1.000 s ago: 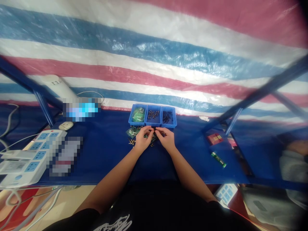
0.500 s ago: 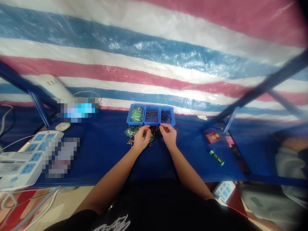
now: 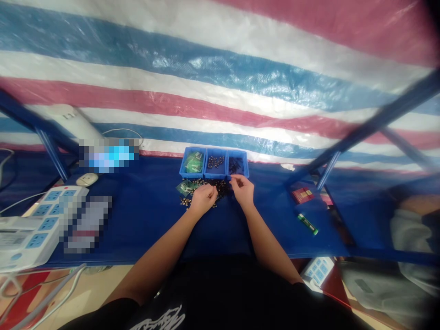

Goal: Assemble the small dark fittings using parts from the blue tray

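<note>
3 compartments make up the blue tray (image 3: 213, 176) at the back of the desk (image 3: 147, 215): green pieces in the left 1, brassy bits in the middle, dark bits in the right. Just in front of it lies a loose heap of small parts (image 3: 220, 185), with a few green pieces (image 3: 184, 187) spilled at its left edge. Both hands rest on this heap. The left hand (image 3: 203, 198) is curled into a loose fist, knuckles up, on the near left side of the heap; whether anything sits inside it cannot be told. The right hand (image 3: 243, 190) has thumb and forefinger pinched together at the heap's right edge, close under the tray's right compartment; what, if anything, is between them is too small to make out. Judging by their size, the parts are very light, hard and stiff, likely smooth metal that slips and rolls, so 1 at a time between 2 fingertips, across the body of the piece, seems the surest hold. Well apart to the left sits a white power strip (image 3: 34, 224); to the right lie a red pack (image 3: 302, 195) and a green stick (image 3: 307, 223). A striped tarp (image 3: 220, 91) hangs behind.
</note>
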